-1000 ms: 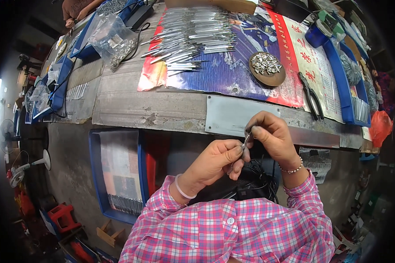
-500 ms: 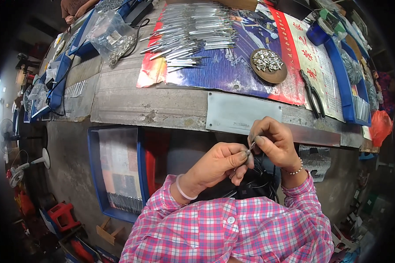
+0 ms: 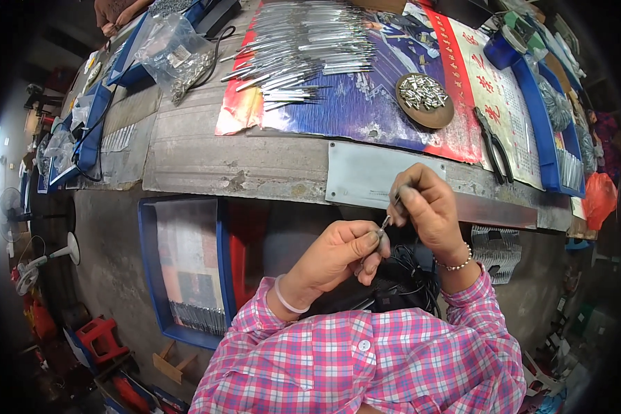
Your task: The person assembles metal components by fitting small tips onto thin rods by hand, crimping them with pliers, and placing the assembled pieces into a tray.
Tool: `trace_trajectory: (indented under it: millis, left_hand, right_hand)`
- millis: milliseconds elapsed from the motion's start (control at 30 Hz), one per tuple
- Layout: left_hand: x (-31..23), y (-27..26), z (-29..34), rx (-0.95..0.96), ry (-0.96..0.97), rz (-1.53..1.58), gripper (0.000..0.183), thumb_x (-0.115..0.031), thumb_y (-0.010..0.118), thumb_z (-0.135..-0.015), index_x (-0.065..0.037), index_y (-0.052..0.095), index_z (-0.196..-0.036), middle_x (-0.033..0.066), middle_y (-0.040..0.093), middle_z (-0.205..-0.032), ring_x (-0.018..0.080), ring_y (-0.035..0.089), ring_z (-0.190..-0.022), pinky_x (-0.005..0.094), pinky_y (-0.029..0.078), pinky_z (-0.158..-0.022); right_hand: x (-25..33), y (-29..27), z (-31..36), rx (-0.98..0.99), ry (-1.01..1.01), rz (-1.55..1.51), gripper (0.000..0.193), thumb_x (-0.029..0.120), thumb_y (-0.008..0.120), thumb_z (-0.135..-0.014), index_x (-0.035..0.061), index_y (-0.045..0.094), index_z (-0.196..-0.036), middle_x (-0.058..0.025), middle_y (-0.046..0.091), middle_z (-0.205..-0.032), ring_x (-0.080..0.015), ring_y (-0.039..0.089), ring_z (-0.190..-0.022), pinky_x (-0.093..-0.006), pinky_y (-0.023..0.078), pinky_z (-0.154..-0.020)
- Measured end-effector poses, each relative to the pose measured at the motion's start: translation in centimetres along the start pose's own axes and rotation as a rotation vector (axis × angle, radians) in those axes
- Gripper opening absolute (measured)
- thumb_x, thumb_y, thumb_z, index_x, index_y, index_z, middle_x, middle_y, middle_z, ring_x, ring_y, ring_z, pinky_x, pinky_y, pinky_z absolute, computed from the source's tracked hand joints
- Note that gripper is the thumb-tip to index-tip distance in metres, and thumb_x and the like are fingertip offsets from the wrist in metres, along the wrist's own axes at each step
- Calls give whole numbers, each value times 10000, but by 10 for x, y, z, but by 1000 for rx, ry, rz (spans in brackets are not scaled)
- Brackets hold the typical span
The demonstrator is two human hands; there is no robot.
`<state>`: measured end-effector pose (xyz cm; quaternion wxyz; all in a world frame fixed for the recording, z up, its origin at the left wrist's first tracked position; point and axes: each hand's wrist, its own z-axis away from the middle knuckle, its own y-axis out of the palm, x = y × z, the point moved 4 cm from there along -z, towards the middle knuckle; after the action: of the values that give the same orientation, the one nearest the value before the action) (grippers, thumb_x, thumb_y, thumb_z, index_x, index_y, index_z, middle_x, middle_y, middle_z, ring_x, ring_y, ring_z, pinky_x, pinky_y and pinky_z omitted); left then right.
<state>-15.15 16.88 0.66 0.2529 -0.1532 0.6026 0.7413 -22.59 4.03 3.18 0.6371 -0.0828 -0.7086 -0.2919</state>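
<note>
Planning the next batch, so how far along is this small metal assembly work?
Done, it seems: a big pile of long silver metal pieces lies on the bench. In hand: the left hand and right hand pinch one thin metal piece between them. Left, probably: the round brown dish of small silver parts is well filled.

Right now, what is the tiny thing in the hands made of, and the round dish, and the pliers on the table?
The small part pinched between left hand and right hand looks like shiny metal; it glints silver, though it is too small to be sure. The round dish looks like brown wood or dull plastic with a matte rim. The pliers look like dark metal, perhaps with coated handles.
</note>
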Motion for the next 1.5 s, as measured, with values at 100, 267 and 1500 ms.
trace_trajectory:
  millis: [100, 267, 1500]
  left_hand:
    - [0, 0, 0, 15, 11, -18, 268, -248, 498, -925, 8, 563, -875, 18, 520, -612, 100, 515, -498, 192, 411, -468]
    - [-1, 1, 1, 12, 14, -6, 262, -246, 483, -935, -1, 565, -891, 8, 542, -618, 78, 537, -506, 167, 435, -475]
    - [-4, 0, 2, 49, 44, -29, 253, -240, 488, -933, 1, 566, -912, 6, 548, -637, 70, 541, -521, 164, 433, -484]
  right_hand:
    - [1, 5, 3, 69, 57, 12, 138, 132, 504, -914, -3, 477, -906, -25, 512, -746, -68, 497, -614, -208, 426, -566]
    - [3, 9, 3, 96, 130, -8, 135, 131, 503, -913, -2, 478, -902, -26, 531, -752, -67, 508, -611, -200, 431, -562]
    - [2, 15, 0, 88, 150, -78, 179, 173, 487, -914, 12, 430, -860, -75, 522, -722, -83, 454, -514, -199, 397, -460]
